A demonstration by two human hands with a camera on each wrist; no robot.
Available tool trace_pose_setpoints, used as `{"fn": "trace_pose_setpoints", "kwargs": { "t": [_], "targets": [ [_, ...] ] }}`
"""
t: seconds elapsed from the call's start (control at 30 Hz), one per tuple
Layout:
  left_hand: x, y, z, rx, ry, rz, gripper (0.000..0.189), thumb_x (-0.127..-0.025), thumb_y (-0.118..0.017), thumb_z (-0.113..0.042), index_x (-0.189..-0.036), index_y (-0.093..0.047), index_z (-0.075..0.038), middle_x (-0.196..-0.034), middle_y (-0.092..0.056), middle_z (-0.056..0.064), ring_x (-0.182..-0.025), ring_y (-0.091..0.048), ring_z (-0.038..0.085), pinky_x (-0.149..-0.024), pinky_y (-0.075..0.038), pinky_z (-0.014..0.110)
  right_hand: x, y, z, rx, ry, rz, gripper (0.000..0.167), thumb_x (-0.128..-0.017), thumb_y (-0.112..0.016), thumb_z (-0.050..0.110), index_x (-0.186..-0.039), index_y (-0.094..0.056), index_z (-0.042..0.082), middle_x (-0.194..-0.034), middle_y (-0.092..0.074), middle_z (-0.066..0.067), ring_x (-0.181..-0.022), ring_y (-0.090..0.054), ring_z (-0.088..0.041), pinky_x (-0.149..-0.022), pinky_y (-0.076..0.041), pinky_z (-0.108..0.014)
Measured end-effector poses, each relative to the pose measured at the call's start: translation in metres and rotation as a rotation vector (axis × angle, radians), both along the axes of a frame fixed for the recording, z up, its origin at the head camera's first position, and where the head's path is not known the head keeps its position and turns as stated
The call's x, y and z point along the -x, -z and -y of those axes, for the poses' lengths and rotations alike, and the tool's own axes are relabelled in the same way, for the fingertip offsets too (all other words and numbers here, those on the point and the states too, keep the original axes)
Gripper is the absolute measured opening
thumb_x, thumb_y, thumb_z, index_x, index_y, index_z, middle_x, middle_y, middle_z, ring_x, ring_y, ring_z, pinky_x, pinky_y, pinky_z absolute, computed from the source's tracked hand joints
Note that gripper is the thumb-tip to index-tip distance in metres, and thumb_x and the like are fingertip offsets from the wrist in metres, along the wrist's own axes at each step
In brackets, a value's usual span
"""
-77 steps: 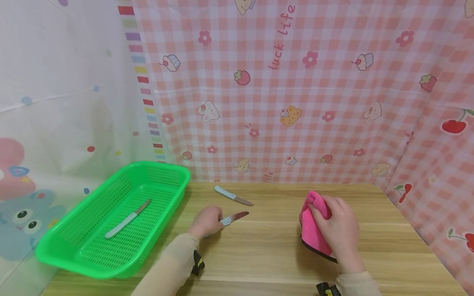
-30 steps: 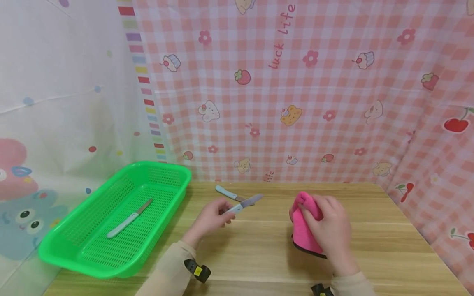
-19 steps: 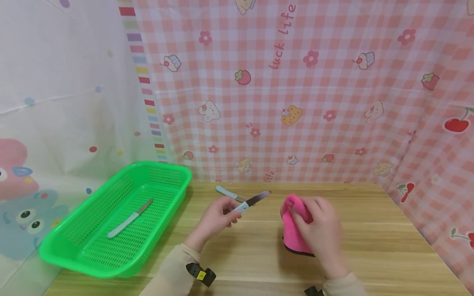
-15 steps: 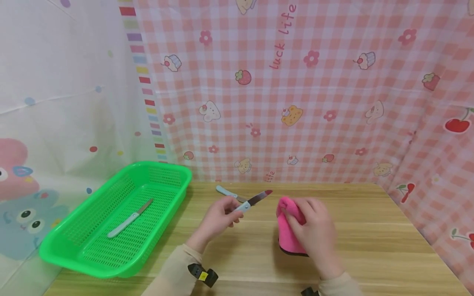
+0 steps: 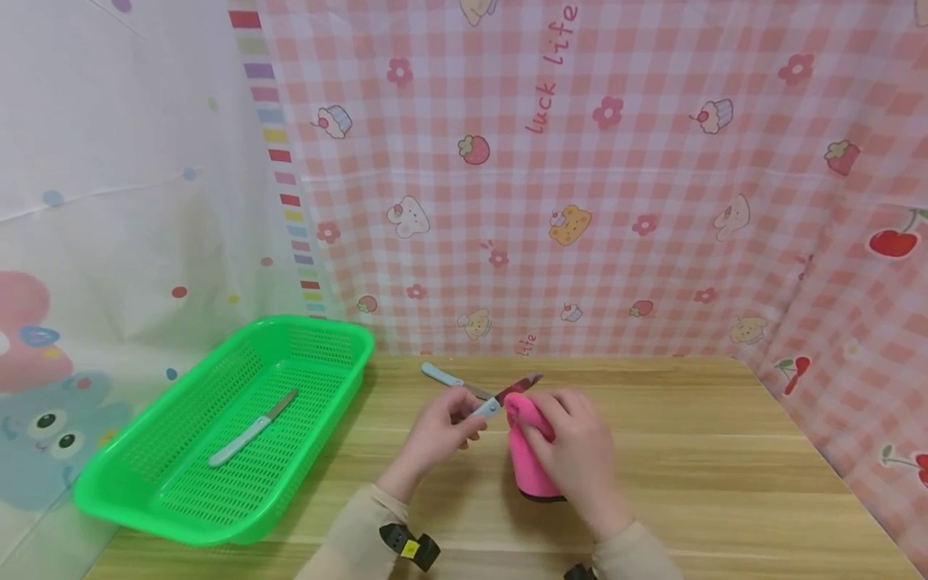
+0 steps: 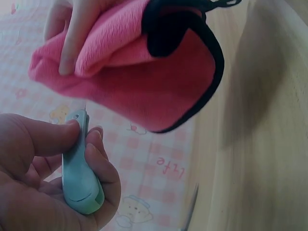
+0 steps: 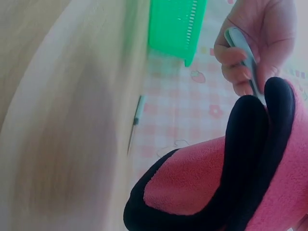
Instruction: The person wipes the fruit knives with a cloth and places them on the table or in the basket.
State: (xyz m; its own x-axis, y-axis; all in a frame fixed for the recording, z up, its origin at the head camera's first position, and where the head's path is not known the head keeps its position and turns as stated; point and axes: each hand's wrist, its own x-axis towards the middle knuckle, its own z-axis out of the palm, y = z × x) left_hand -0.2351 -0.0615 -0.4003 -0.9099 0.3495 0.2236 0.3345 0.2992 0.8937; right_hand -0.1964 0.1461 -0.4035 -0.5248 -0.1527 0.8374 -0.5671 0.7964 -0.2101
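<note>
My left hand (image 5: 438, 435) grips the pale blue handle of a small knife (image 6: 79, 168), thumb along its side, with the blade pointing up and to the right in the head view. My right hand (image 5: 576, 459) pinches a folded pink cloth (image 5: 529, 455) with black edging. The cloth's upper fold is right at the base of the blade and overlaps it in the head view. In the left wrist view the cloth hides most of the blade. A second pale blue knife (image 5: 442, 374) lies on the table behind my left hand, its blade partly covered by that hand.
A green plastic basket (image 5: 348, 379) stands at the left of the wooden table (image 5: 725, 483). Inside it lies a third knife (image 5: 250, 435). A pink checked curtain (image 5: 544, 177) hangs along the back and right edges of the table.
My left hand has lifted its knife off the table and brought it right, blade tilted up. My right hand has carried the cloth left until it meets the knife.
</note>
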Motion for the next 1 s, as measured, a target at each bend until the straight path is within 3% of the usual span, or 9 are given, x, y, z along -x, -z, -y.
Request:
{"fn": "trace_pose_setpoints", "kwargs": {
  "t": [0.27, 1.0],
  "targets": [
    [-0.005, 0.004, -0.007, -0.012, 0.014, 0.009, 0.004, -0.095, -0.065, -0.006, -0.097, -0.062, -0.003, -0.082, -0.064, 0.005, -0.07, -0.058, 0.015, -0.057, -0.051, 0.027, 0.008, 0.007, 0.007, -0.009, 0.023, -0.015, 0.029, -0.074, -0.087, 0.019, -0.098, -0.074, 0.01, -0.088, -0.064, -0.007, -0.079, -0.06, -0.026, -0.066, -0.053, -0.039],
    [-0.011, 0.013, -0.013, -0.076, -0.055, -0.023, 0.004, -0.093, -0.067, -0.005, -0.096, -0.066, -0.002, -0.082, -0.066, 0.005, -0.069, -0.058, 0.014, -0.056, -0.049, 0.025, 0.016, 0.009, 0.008, 0.027, 0.099, -0.033, 0.028, -0.073, -0.088, 0.018, -0.095, -0.074, 0.007, -0.085, -0.064, -0.009, -0.075, -0.059, -0.027, -0.062, -0.051, -0.042]
  ]
}}
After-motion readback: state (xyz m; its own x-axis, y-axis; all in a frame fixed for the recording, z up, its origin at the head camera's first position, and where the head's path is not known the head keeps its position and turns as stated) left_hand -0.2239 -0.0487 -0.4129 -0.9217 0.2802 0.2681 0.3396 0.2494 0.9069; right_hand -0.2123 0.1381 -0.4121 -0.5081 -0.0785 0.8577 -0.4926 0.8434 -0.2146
